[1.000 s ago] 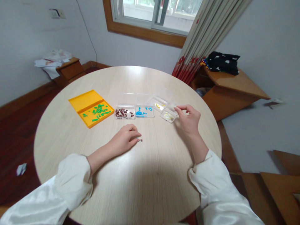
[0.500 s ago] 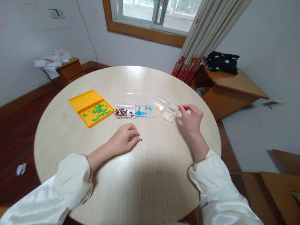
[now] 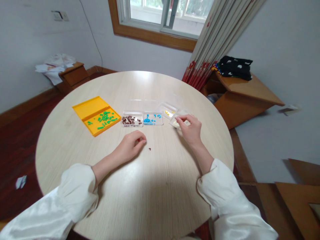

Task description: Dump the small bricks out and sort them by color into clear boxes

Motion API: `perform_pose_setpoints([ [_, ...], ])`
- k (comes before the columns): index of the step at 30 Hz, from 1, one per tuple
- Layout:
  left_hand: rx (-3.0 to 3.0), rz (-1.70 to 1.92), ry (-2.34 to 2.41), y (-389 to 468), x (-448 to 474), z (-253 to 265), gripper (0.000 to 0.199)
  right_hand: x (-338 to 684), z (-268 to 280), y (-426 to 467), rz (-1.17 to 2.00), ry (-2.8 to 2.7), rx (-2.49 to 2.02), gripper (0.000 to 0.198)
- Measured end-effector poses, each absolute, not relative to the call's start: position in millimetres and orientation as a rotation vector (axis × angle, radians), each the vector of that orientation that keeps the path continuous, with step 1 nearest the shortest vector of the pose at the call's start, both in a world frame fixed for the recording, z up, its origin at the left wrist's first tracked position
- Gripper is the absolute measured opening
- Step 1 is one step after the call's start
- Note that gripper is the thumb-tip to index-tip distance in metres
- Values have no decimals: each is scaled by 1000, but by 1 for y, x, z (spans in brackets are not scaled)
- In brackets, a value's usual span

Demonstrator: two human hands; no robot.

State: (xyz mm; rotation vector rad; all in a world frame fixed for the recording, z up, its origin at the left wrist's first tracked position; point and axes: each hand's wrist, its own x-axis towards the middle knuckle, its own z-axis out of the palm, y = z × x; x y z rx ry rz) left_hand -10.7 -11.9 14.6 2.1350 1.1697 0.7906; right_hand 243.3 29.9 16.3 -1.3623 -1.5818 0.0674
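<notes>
My left hand (image 3: 130, 145) rests on the round table (image 3: 150, 196) with its fingers curled and thumb and fingertips together. Whatever they hold, if anything, cannot be made out. Just right of its fingertips lies a tiny dark brown piece (image 3: 149, 149), apart from the hand. My right hand (image 3: 192, 130) is over a small clear box (image 3: 171, 123) of pale pieces, thumb and fingers in a pinch above it. It covers much of that box, and anything between the fingertips is too small to tell.
An open yellow case (image 3: 88, 107) with green pieces stands at the left. Beside it are clear boxes of brown pieces (image 3: 130, 120), blue pieces (image 3: 147, 120) and yellow pieces (image 3: 169, 112), lids open. A curtain (image 3: 212, 40) hangs beyond the table.
My right hand has moved left, from beside the pale-piece box to over it. The left hand has drawn slightly left, away from the tiny brown piece, which stays on the table.
</notes>
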Motion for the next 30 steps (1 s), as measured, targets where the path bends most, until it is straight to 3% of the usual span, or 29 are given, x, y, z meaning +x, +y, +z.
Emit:
perform_pose_setpoints([
  [9, 1628, 983, 1127, -11, -6, 15, 13, 194, 8, 4, 309, -1836, -1059, 9],
  [14, 1497, 972, 1080, -12, -5, 18, 18, 174, 4, -10, 398, -2006, -895, 19],
  [21, 1458, 961, 1037, -11, -5, 16, 28, 167, 0, -13, 416, -2039, -907, 22],
  [30, 1496, 933, 1024, -15, -6, 16, 44, 170, 2, -10, 393, -2030, -934, 10],
])
